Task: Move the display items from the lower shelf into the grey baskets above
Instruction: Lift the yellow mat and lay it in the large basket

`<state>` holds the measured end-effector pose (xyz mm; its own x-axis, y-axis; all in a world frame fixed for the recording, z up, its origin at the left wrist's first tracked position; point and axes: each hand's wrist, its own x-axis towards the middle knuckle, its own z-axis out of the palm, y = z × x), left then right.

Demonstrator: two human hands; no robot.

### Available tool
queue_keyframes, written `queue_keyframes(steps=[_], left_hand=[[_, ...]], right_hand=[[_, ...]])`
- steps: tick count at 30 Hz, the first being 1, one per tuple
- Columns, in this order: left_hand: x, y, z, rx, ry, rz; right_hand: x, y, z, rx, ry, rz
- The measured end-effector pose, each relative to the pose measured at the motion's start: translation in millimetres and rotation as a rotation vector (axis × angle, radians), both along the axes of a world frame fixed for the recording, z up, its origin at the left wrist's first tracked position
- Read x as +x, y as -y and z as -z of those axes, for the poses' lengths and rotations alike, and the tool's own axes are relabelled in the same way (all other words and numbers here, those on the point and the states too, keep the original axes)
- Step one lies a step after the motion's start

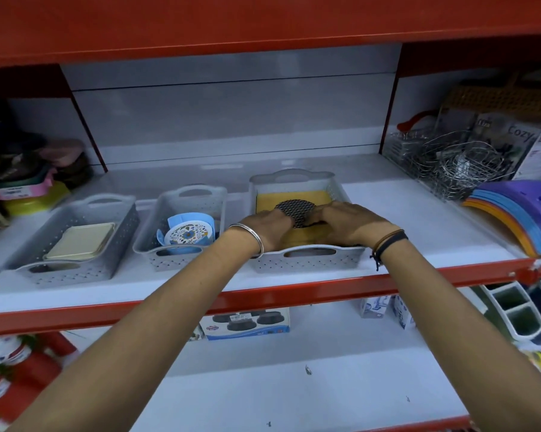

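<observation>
Three grey baskets stand on the upper white shelf. The right basket (306, 258) has a yellow sheet (320, 196) lying in it. Both of my hands reach inside this basket: my left hand (264, 227) and my right hand (353, 224) hold a round black patterned disc (295, 208) together, tilted over the yellow sheet. The middle basket (175, 254) holds a blue packet with a floral round item (186, 235). A cream square tray (80, 241) lies in the left basket (66, 271). On the lower shelf a box with dark round items (247, 322) stands at the back.
Wire racks (450, 163) and stacked coloured plastic pieces (518, 213) fill the upper shelf's right end. Coloured containers (29, 185) crowd its left end. A red shelf edge (294, 293) runs under my forearms. Small cartons (384, 308) and a white divided holder (515, 310) sit on the lower shelf.
</observation>
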<state>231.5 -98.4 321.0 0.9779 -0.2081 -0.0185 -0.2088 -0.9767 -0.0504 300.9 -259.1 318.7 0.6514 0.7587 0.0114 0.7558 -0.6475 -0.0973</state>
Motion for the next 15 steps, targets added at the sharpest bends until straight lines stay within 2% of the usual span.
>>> queue_keyframes(steps=[7,11,15], left_hand=[[-3.0,4.4,-1.3,-0.017,0.045,-0.058],[0.0,2.2,1.1,-0.057,0.016,-0.057],[0.8,2.4,2.3,-0.074,0.027,-0.12]], right_hand=[[-3.5,-4.4,0.0,0.013,0.104,0.045],[-5.3,-2.3,-4.9,0.035,-0.01,-0.022],[-1.5,-1.9,-3.2,0.054,-0.032,-0.025]])
